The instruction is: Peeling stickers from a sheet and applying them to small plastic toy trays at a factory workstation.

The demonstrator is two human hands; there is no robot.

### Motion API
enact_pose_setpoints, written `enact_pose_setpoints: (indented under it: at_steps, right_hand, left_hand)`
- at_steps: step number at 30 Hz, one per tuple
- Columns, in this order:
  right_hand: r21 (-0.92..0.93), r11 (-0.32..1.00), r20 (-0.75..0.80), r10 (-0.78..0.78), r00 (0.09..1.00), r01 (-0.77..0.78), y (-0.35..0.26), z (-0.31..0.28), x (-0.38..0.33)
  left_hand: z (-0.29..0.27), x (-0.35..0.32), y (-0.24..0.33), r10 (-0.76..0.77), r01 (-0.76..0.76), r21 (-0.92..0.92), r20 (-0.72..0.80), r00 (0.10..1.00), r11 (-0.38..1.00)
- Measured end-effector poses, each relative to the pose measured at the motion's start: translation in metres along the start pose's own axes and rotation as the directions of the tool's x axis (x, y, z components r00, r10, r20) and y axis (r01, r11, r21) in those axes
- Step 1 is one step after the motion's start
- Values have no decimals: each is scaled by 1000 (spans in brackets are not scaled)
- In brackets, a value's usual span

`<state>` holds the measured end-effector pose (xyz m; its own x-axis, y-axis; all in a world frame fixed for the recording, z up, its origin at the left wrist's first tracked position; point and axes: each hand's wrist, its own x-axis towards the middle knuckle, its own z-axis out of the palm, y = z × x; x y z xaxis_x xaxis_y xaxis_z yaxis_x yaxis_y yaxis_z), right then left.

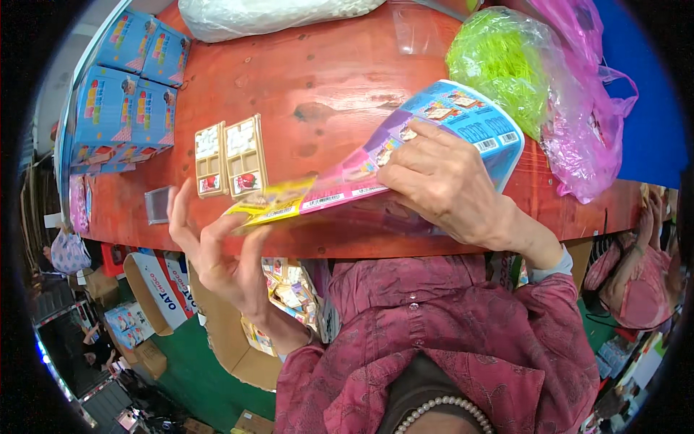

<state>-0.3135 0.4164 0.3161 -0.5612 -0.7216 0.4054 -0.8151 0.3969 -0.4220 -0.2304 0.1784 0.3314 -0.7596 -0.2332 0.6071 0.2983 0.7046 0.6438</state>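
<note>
The card sheet (405, 155) at centre runs yellow, pink, purple and blue. The table (303, 79) is reddish-brown; upper left, the boxes (126, 87) are blue. Upper right, green shreds (499, 65) and a pink bag (585, 137).

Blue boxes (126, 87), two small trays (230, 158), green shreds bag (499, 65) on red table (325, 87)

Colourful flat carton (405, 155), blue boxes (126, 94)

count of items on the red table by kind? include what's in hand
Blue printed cardboard boxes: 4
Tan compartment trays with white pieces: 2
Colourful printed flat carton held by both hands: 1
Bag of green shredded filler: 1
Pink plastic bag: 1
White plastic bag: 1
Small clear sleeve: 1
Total: 11
</note>
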Motion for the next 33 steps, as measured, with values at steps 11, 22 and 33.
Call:
enact_pose_setpoints:
  at_steps: [11, 22, 33]
  right_hand:
    - [111, 991, 161, 57, 985, -76, 3, -39, 4]
    - [267, 825, 320, 412, 853, -499, 43, -88, -34]
    - [209, 790, 236, 532, 813, -577, 130, -22, -67]
  left_hand:
    - [1, 25, 27, 150, -255, 157, 487, 860, 954]
    - [-16, 35, 1, -221, 230, 75, 659, 719, 970]
    - [61, -16, -84, -388, 521, 110, 797, 462, 846]
